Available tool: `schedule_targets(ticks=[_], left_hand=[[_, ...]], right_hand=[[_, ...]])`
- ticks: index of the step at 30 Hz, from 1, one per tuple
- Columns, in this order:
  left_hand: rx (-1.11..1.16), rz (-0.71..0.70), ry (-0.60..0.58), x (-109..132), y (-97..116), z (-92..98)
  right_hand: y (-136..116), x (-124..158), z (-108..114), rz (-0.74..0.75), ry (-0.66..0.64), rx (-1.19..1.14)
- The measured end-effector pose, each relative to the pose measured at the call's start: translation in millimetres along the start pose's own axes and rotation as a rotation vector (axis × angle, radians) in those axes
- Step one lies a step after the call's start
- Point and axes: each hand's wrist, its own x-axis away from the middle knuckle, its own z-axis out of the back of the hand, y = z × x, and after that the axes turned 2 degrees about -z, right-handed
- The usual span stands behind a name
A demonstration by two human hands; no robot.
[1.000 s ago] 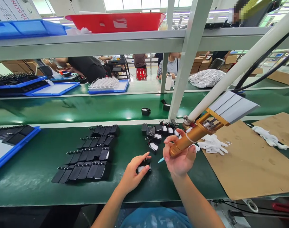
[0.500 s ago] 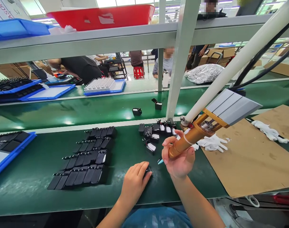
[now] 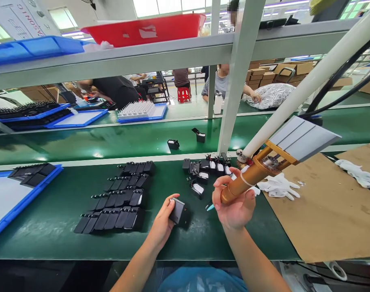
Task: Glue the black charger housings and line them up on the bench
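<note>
My left hand (image 3: 163, 222) is closed round the side of a small black box-shaped part with a grey flat face (image 3: 176, 211), thumb along its upper edge, tilted just above the green work surface. My right hand (image 3: 236, 207), palm up, has its fingers curled round a gold cylindrical tool (image 3: 238, 188). Grey flat plates (image 3: 303, 138) rise from the tool's far end, which meets a white slanting pole (image 3: 276, 91). Below its near end a thin teal tip (image 3: 209, 207) pokes out; what it belongs to is hidden. Several black parts with white labels (image 3: 198, 188) lie behind my hands.
Rows of black parts (image 3: 113, 219) stand to the left, beside a blue-rimmed tray (image 3: 20, 207). White gloves (image 3: 278, 186) and cardboard (image 3: 325, 215) lie right. A grey upright post (image 3: 233, 93) and shelf bar (image 3: 160, 54) cross ahead. A co-worker's hand (image 3: 256, 96) touches a silvery bag beyond.
My left hand has turned and lifted the black part, so its grey face now shows. My right hand keeps its hold. The view has shifted slightly; a co-worker's hand now reaches the silvery bag.
</note>
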Motion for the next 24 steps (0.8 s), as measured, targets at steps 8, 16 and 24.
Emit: schedule_targets(ticks=[8, 16, 24], left_hand=[[-1.039, -0.412, 0.069, -25, 45, 32.8], [-1.784, -0.516, 0.203, -115, 96, 50.4], [-1.854, -0.375, 0.204, -134, 103, 69.1]], right_hand=[[-1, 0, 3, -0.025, 0.032, 0.006], [-1, 2, 4, -0.046, 0.038, 0.017], [1, 2, 5, -0.036, 0.026, 0.003]])
